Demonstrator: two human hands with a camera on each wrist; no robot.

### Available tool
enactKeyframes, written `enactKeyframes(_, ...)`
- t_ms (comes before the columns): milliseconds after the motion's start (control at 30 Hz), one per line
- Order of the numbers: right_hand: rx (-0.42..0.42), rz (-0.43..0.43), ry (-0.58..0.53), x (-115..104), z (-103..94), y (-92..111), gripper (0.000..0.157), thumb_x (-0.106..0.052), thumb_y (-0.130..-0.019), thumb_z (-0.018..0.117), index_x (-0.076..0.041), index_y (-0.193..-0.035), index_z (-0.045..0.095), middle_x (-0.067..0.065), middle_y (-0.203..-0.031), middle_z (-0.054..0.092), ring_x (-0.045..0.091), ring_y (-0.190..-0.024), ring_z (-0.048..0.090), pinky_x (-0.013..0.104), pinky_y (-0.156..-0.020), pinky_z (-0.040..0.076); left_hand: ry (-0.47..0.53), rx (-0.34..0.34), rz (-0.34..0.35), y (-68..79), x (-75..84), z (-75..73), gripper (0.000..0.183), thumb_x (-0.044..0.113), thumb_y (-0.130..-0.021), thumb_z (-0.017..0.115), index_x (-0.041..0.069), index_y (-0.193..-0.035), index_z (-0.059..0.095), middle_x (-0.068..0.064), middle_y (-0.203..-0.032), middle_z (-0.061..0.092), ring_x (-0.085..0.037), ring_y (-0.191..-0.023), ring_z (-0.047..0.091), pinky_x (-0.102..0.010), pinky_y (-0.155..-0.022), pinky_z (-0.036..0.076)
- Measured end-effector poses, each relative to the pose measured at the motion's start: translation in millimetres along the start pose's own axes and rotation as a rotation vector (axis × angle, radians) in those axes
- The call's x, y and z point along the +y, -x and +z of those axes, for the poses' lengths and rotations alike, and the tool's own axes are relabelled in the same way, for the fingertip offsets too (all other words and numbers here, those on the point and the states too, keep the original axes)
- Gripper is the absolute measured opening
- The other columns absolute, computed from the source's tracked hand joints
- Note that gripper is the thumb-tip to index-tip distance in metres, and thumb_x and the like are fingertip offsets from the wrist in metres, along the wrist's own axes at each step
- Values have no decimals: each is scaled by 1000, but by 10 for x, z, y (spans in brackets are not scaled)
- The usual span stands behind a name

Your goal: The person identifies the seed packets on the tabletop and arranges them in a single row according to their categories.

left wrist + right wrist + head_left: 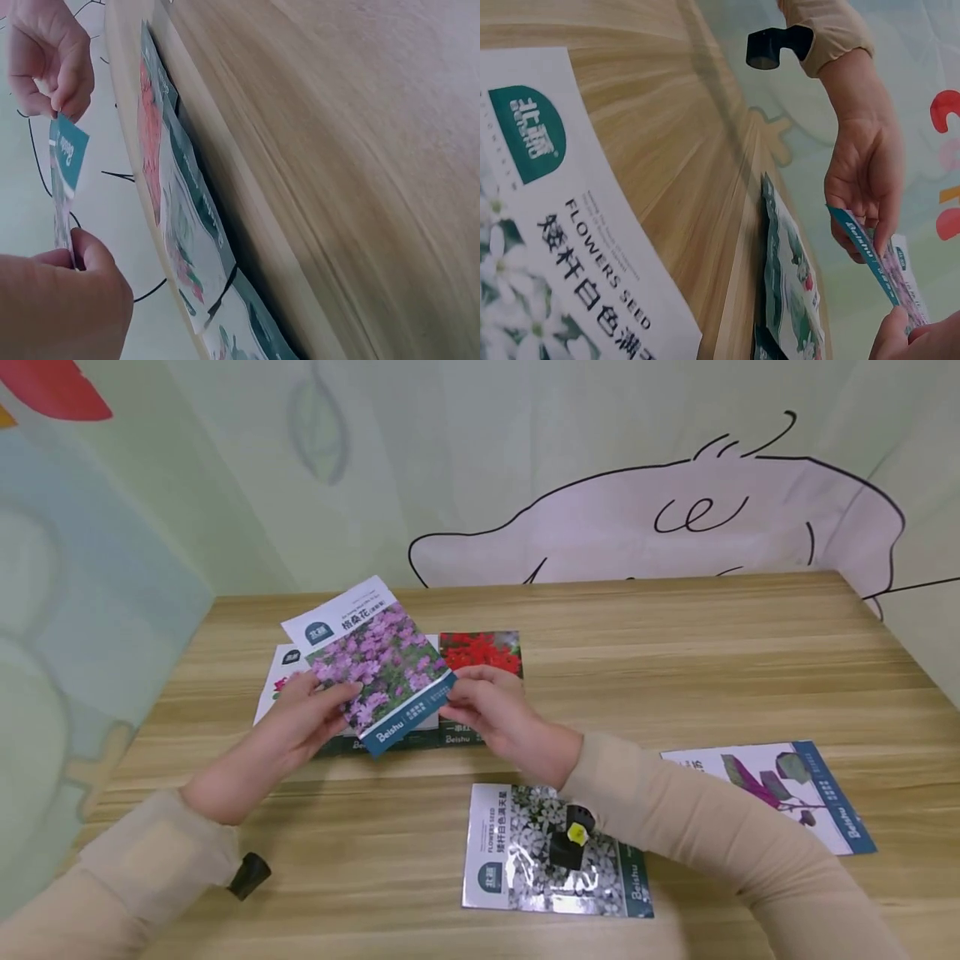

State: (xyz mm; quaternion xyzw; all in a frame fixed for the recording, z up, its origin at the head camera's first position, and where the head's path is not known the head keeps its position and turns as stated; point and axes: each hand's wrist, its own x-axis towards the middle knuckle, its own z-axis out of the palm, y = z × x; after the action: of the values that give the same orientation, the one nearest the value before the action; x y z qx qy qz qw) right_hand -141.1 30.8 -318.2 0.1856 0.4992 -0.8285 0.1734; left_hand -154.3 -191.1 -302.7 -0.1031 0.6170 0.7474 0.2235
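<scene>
Both hands hold a seed packet with pink-purple flowers up above the table, tilted in the head view. The left hand pinches its left edge, thumb on the printed front. At the lower right corner, the right hand pinches it between thumb and fingers. Behind and below lie a red-flower packet and a white packet partly covered by the held one. In the left wrist view the held packet appears almost edge-on between the two hands.
A white-flower packet lies near the front, under the right forearm. Farther right, a packet with purple-green leaves is partly hidden by the sleeve. The wooden table meets a wall with cartoon drawings at its back edge.
</scene>
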Motion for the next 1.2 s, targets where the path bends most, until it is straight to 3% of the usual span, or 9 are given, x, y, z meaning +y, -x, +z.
enactKeyframes(233,-19,56,18,-52,-98,-30,20,14,-81,50,-2,-92,51,10,-73,58,17,-59,57,22,-55,54,-131,49,3,-27,19,105,60,9,-92,57,2,-143,26,7,-87,64,-4,-75,61,-16,-62,51)
enactKeyframes(400,-67,83,67,-131,-162,-65,19,13,-82,50,-4,-91,50,9,-74,59,16,-56,56,23,-55,53,-158,36,6,-35,22,166,62,9,-93,55,1,-145,22,7,-95,61,-4,-79,61,-16,-66,51)
enactKeyframes(533,-85,102,125,-199,-192,-79,18,11,-83,51,-4,-94,52,10,-81,58,17,-61,57,22,-54,53,-212,20,13,-45,28,224,61,10,-94,54,2,-145,23,-1,-110,55,-2,-85,60,-17,-73,51)
enactKeyframes(633,-112,95,186,-258,-213,-88,20,10,-82,52,-3,-97,53,10,-86,58,17,-66,60,21,-56,53,-274,1,19,-54,25,277,58,11,-95,53,0,-144,24,-2,-110,55,-2,-86,60,-17,-76,51)
enactKeyframes(767,-138,94,244,-325,-246,-118,24,10,-81,53,0,-103,53,12,-93,58,17,-72,60,26,-65,55,-344,-53,19,-76,-15,368,54,10,-96,51,-1,-142,27,4,-94,60,-2,-82,59,-18,-72,51)
enactKeyframes(867,-124,104,270,-352,-279,-144,36,9,-80,54,-1,-115,53,14,-103,59,19,-78,60,30,-74,54,-362,-110,18,-112,-62,445,52,6,-96,50,-2,-142,28,4,-90,61,-4,-82,60,-20,-74,52)
enactKeyframes(1000,-110,93,288,-364,-345,-173,54,9,-79,56,-2,-131,47,16,-117,57,20,-85,60,33,-85,51,-367,-138,16,-167,-107,536,51,3,-95,49,-3,-141,29,-3,-97,60,-7,-85,62,-26,-81,52)
enactKeyframes(1200,-119,71,291,-371,-486,-209,55,10,-80,54,0,-133,45,14,-114,56,18,-85,60,32,-88,49,-356,-93,-20,-258,-127,634,51,4,-93,54,0,-140,33,-14,-114,57,-8,-86,62,-26,-80,52)
